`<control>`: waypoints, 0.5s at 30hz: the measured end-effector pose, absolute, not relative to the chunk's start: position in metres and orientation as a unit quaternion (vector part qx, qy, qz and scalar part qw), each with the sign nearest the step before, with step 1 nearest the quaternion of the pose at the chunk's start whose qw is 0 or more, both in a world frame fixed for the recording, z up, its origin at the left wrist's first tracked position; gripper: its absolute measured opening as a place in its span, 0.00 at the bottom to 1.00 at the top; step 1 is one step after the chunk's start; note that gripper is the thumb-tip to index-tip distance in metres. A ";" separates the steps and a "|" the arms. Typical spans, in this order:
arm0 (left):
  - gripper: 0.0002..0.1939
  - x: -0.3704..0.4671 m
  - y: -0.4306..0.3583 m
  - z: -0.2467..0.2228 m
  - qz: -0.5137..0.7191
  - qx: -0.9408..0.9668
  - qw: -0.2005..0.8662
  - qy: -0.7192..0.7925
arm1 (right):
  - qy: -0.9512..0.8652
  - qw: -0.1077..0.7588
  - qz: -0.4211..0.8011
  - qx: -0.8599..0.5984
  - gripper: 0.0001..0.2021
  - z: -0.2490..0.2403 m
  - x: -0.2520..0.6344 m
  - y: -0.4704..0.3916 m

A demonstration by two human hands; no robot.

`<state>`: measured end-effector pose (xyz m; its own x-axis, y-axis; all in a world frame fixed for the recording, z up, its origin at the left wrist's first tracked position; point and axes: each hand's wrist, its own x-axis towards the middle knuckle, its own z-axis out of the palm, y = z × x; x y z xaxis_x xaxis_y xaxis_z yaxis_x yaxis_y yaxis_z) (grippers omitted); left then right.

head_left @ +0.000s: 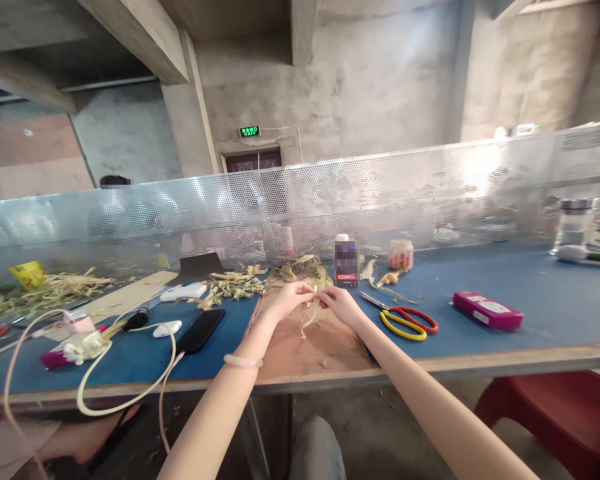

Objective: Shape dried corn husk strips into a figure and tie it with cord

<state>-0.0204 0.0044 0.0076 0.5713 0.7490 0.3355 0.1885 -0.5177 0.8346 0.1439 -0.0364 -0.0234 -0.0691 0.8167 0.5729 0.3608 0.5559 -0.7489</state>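
Both hands meet over the brown board [325, 347] at the middle of the table [530, 320]: the left hand [291, 298] and right hand [341, 305] are fingertip to fingertip, each pinched on a pale leaf strip [312, 313] whose loose end curls down toward the board. The step in hand looks like folding or twisting the strip between the fingers, early in shaping it, since the piece is small and mostly loose. The next move seems to call for a steady pinch from one hand while the other turns or tucks the free end, without tearing the thin strip. More strips lie in a pile [300, 270] just behind the hands, scissors [407, 320] sit right of them, and a dark phone [201, 331] lies to the left.
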 end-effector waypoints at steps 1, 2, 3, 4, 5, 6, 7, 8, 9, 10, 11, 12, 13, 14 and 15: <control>0.11 -0.020 0.004 0.007 0.358 0.794 0.392 0.295 | -0.699 0.537 0.212 -0.422 0.12 -0.024 0.144 -0.036; 0.11 -0.020 0.004 0.007 0.360 0.794 0.392 0.295 | -0.699 0.537 0.212 -0.422 0.12 -0.024 0.144 -0.036; 0.11 -0.020 0.004 0.008 0.361 0.793 0.393 0.294 | -0.699 0.537 0.213 -0.422 0.12 -0.024 0.144 -0.036; 0.11 -0.020 0.004 0.008 0.361 0.792 0.395 0.293 | -0.699 0.538 0.214 -0.421 0.12 -0.024 0.144 -0.035; 0.11 -0.020 0.003 0.008 0.361 0.792 0.398 0.291 | -0.698 0.538 0.214 -0.420 0.12 -0.024 0.144 -0.035; 0.11 -0.020 0.003 0.008 0.360 0.791 0.400 0.290 | -0.698 0.539 0.215 -0.420 0.11 -0.024 0.144 -0.035; 0.11 -0.020 0.003 0.009 0.360 0.791 0.403 0.289 | -0.697 0.541 0.216 -0.419 0.11 -0.025 0.144 -0.035; 0.11 -0.020 0.002 0.009 0.360 0.790 0.404 0.288 | -0.696 0.542 0.217 -0.418 0.11 -0.025 0.144 -0.035; 0.11 -0.020 0.002 0.009 0.360 0.789 0.405 0.289 | -0.695 0.544 0.219 -0.416 0.11 -0.025 0.144 -0.034; 0.11 -0.020 0.002 0.009 0.361 0.788 0.405 0.290 | -0.694 0.545 0.221 -0.415 0.11 -0.025 0.144 -0.034; 0.10 -0.020 0.002 0.009 0.363 0.787 0.406 0.292 | -0.693 0.546 0.225 -0.413 0.10 -0.026 0.144 -0.034; 0.10 -0.019 0.003 0.008 0.363 0.785 0.407 0.293 | -0.692 0.547 0.229 -0.412 0.10 -0.026 0.143 -0.034; 0.11 -0.019 0.004 0.008 0.363 0.784 0.409 0.295 | -0.691 0.548 0.233 -0.410 0.10 -0.026 0.143 -0.033; 0.11 -0.019 0.005 0.007 0.364 0.782 0.411 0.296 | -0.689 0.549 0.238 -0.409 0.10 -0.027 0.144 -0.033; 0.11 -0.019 0.006 0.006 0.364 0.780 0.412 0.298 | -0.688 0.549 0.243 -0.408 0.09 -0.027 0.144 -0.033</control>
<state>-0.0188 0.0057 0.0065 0.5580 0.7646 0.3224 0.1643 -0.4827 0.8602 0.1436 -0.0325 -0.0272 -0.0642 0.8276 0.5576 0.2946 0.5496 -0.7818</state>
